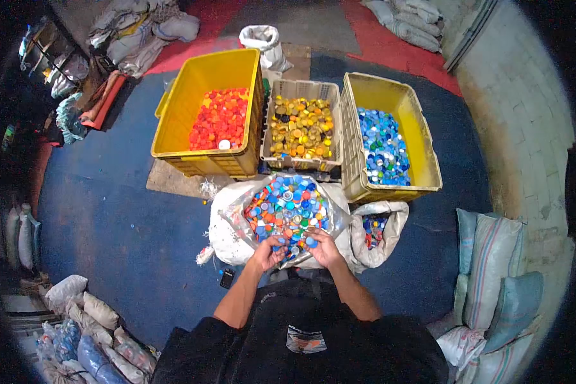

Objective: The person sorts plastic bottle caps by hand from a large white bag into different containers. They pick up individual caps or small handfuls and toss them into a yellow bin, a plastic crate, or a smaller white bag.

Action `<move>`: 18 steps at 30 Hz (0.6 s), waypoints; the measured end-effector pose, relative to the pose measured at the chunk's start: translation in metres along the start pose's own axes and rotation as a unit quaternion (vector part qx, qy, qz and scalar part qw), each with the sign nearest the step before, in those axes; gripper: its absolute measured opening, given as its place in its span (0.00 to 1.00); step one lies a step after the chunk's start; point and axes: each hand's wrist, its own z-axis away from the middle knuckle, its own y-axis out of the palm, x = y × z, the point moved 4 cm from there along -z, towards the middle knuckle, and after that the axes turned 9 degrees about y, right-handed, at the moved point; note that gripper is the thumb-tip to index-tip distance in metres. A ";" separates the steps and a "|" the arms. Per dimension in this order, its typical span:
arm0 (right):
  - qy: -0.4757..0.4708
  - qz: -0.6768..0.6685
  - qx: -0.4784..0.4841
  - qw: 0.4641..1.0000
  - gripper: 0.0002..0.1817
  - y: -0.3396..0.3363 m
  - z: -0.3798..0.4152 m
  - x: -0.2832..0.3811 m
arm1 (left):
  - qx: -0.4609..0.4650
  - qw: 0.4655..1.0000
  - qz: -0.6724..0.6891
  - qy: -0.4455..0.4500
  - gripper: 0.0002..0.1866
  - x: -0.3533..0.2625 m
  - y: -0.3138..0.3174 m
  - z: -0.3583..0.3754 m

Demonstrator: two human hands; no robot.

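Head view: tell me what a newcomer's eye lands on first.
Three crates in a row: a yellow crate of red caps on the left, a grey basket of yellow caps, another yellow crate of blue caps. Nearer, both hands, left hand and right hand, dig into a sack of mixed caps.

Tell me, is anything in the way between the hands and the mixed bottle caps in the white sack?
Nothing visible is. The left hand and right hand already rest on the near edge of the heap of mixed-colour plastic bottle caps in the open white sack, with nothing over the caps.
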 end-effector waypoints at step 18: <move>-0.138 -0.265 -0.076 0.951 0.18 -0.049 0.042 0.035 | -0.011 0.999 0.050 -0.007 0.20 0.060 0.088 -0.071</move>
